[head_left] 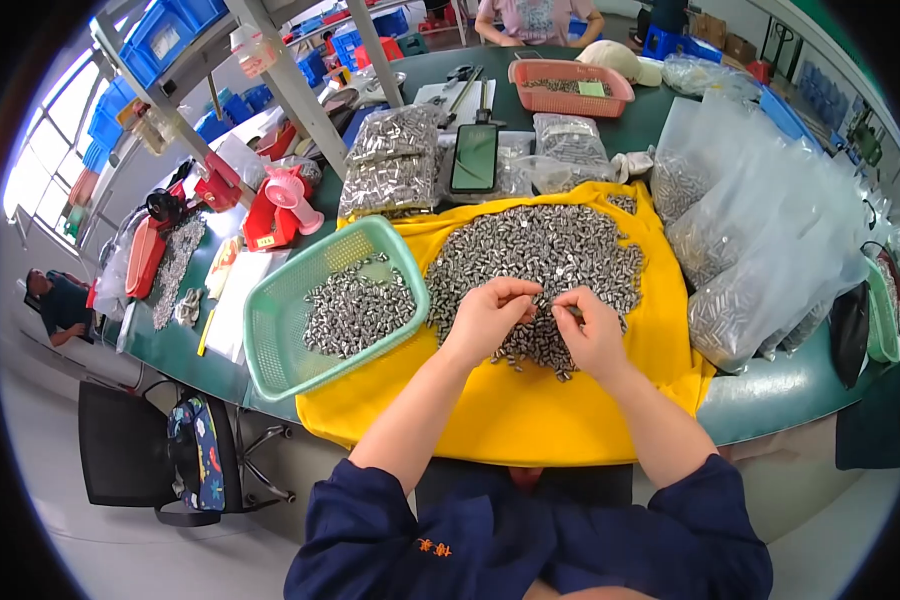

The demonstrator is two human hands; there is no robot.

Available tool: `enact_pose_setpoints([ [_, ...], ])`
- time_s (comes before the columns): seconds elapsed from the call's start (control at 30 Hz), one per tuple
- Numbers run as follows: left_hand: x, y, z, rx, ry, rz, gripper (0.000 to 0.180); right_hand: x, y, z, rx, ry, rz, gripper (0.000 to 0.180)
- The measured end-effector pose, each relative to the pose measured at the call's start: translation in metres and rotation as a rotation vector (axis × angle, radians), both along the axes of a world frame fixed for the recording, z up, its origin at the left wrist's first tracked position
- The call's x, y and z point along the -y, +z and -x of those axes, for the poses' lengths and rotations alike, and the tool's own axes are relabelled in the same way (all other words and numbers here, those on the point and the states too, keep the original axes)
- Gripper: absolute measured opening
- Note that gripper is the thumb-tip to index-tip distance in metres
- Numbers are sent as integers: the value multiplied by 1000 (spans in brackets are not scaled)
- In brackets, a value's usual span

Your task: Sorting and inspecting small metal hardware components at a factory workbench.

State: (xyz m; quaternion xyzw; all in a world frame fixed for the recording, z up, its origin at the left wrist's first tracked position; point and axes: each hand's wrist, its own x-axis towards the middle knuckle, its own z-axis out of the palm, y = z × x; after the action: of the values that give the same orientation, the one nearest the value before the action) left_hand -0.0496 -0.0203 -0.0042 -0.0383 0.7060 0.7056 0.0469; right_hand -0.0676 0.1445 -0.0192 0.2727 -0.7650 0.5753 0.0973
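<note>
A broad heap of small shiny metal parts lies on a yellow cloth in front of me. Over the heap's near side, my left hand is closed with thumb and forefinger pinched together; whatever sits in the pinch is too small to name. Just right of it, my right hand is pinched too, its fingertips close to the left ones and a tiny dark piece barely showing there. To the left stands a pale green plastic basket holding a smaller pile of similar metal parts.
Clear bags of metal parts and a phone stand behind the heap. Large plastic bags crowd the right. A pink basket sits farther back, near another person. A pink fan and red bin stand left.
</note>
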Motion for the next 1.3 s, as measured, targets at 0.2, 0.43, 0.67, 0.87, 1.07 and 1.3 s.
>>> enact_pose_setpoints([
  [0.2, -3, -10, -4, 70, -27, -327, 15, 2, 6, -5, 7, 20, 22, 7],
  [0.43, 1, -7, -12, 66, -123, -101, 12, -4, 9, -10, 84, 22, -16, 6],
  [0.67, 5, -8, -8, 10, -176, -248, 5, -3, 12, -6, 248, 105, 72, 7],
  [0.87, 3, -18, -2, 90, -122, -632, 11, -4, 11, -2, 284, 204, 165, 8],
  [1.07, 0, -15, -9, 144, -71, -595, 15, -7, 14, -5, 204, 180, 91, 7],
  [1.3, -5, -14, -11, -62, -100, -370, 15, -10, 18, -3, 97, 117, -62, 7],
])
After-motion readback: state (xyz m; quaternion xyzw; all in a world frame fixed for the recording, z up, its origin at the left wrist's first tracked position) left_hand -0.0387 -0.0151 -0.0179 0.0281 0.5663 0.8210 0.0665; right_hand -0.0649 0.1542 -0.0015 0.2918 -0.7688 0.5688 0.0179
